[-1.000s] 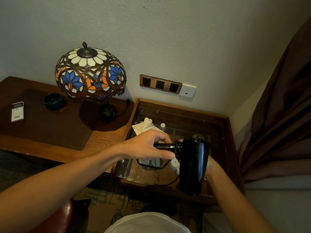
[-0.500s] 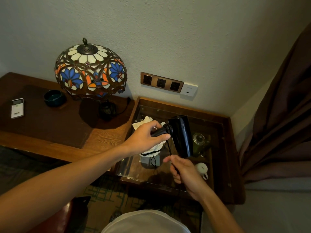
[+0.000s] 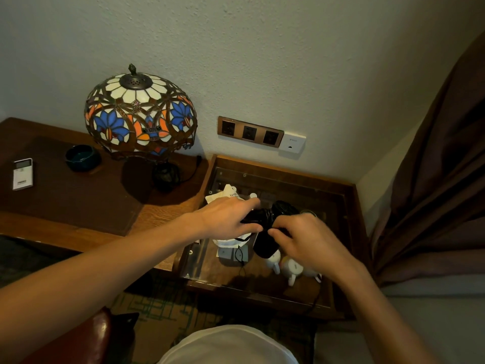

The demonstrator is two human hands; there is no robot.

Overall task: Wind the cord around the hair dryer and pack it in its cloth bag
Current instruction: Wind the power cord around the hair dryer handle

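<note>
Obs: black plastic hair dryer (image 3: 265, 243) partly covered by both hands; nozzle end vs. rear not resolvable. Thin black cord (image 3: 240, 256) only visible in short loops below the left hand; plug not made out. White cloth bag w/ printed text (image 3: 225, 195) mostly hidden behind left hand (image 3: 225, 219); lettering illegible.

Surface: dryer was held just above glass-topped wooden side table (image 3: 349, 206), white mugs (image 3: 291, 266) under the glass. Adjacent wooden desk (image 3: 162, 216) carried stained-glass lamp (image 3: 140, 116), dark round ashtray (image 3: 82, 157), white remote (image 3: 23, 174). Brown curtain (image 3: 441, 179) at right; copper socket panel (image 3: 250, 132) on wall.

Dryer long axis ran approx. away-to-near, lower end toward camera. Left fingers wrapped on the handle; right hand (image 3: 307, 240) fingertips pinched at the handle-body joint, cord contact unclear.
</note>
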